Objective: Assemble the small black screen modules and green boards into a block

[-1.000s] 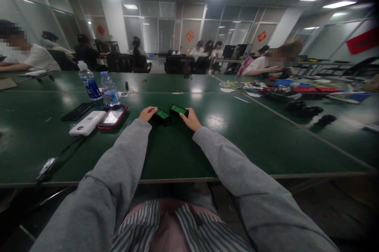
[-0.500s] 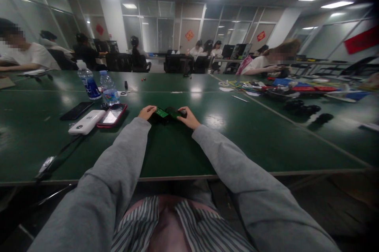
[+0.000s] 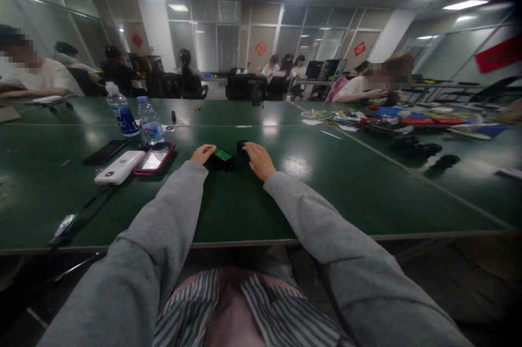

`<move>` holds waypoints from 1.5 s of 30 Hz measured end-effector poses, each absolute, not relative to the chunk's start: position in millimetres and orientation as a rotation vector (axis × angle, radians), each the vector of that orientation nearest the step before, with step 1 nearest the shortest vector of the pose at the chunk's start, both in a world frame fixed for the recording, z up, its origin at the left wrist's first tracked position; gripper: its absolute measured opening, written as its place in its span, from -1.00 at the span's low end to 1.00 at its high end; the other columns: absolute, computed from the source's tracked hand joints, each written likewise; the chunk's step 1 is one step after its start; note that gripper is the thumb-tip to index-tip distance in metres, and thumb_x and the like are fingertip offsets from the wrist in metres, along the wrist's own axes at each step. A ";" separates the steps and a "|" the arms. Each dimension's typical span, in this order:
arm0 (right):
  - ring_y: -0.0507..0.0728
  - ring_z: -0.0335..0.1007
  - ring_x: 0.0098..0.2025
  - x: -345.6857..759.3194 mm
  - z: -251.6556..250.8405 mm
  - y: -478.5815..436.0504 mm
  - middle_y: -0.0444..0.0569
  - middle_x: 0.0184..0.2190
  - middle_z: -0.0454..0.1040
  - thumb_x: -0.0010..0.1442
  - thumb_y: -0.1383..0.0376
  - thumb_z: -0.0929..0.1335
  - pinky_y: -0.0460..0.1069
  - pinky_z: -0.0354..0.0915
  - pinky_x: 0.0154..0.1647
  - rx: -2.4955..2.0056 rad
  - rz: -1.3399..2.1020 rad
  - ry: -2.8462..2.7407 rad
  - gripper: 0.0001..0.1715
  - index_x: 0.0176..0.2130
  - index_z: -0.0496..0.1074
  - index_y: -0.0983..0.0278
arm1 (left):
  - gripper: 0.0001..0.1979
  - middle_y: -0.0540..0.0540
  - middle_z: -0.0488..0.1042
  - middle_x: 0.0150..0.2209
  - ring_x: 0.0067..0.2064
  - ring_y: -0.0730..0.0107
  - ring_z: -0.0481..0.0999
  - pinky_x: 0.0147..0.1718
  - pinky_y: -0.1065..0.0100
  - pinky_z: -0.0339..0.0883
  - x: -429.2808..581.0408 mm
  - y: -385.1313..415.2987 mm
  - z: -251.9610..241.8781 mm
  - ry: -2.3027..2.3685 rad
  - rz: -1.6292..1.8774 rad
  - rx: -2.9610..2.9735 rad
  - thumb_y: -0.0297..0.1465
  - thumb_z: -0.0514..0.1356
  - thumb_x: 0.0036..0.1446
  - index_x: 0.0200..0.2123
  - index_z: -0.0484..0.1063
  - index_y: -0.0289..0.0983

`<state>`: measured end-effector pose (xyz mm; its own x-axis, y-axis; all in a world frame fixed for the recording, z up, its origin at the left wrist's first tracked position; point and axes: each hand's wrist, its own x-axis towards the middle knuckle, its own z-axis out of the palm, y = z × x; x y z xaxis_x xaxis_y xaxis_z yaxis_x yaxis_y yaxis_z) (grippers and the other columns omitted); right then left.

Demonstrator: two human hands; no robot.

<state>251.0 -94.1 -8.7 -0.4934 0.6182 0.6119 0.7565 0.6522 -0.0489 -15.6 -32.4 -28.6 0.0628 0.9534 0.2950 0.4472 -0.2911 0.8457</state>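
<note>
A small green circuit board (image 3: 224,154) in a black housing lies on the green table, tilted slightly. My left hand (image 3: 203,155) grips its left end, fingers closed over the edge. A hand's breadth to the right, my right hand (image 3: 260,160) has its fingers closed on a small black block-like piece (image 3: 242,145), partly covered by the fingertips. The piece and the board stand apart, with a strip of table between them. What the undersides of both look like is hidden.
To the left are a white power bank (image 3: 119,167) with a cable, a red-cased phone (image 3: 154,159), a dark phone (image 3: 106,152) and two water bottles (image 3: 150,121). A pen (image 3: 331,135) and a cluttered pile (image 3: 416,121) lie right. Other people sit around.
The dark piece in my right hand has come away from the board and now sits just beyond it to the right. My right fingers have turned over it; my left hand has stayed put.
</note>
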 end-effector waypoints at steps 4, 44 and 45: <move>0.27 0.04 0.23 247.2 -11.8 -96.1 0.13 0.17 0.19 0.13 0.38 0.35 0.22 0.04 0.20 -1.081 -0.316 -2.305 -0.45 0.12 0.22 0.30 | -0.68 -0.10 0.54 -0.14 -0.08 0.25 0.49 -0.01 0.25 0.29 -14.9 -34.0 -27.3 1.402 1.176 1.786 -0.20 0.15 0.10 -0.14 0.50 -0.23; 0.37 0.14 0.05 174.0 -0.8 -135.4 0.21 0.01 0.24 0.11 0.32 0.41 0.23 0.15 0.02 -1.091 -0.358 -2.283 -0.39 0.10 0.17 0.32 | -0.71 -0.09 0.57 -0.36 -0.15 0.15 0.50 -0.12 0.26 0.32 -16.0 -36.7 -14.6 1.657 1.151 1.708 -0.14 0.26 -0.08 -0.35 0.57 -0.21; 0.36 0.15 0.05 173.6 -1.3 -134.6 0.20 0.00 0.25 0.09 0.37 0.40 0.23 0.15 0.02 -1.106 -0.352 -2.265 -0.41 0.09 0.18 0.32 | -0.69 -0.10 0.56 -0.37 -0.16 0.14 0.50 -0.13 0.25 0.32 -16.8 -37.1 -13.6 1.670 1.137 1.695 -0.12 0.28 -0.10 -0.36 0.57 -0.21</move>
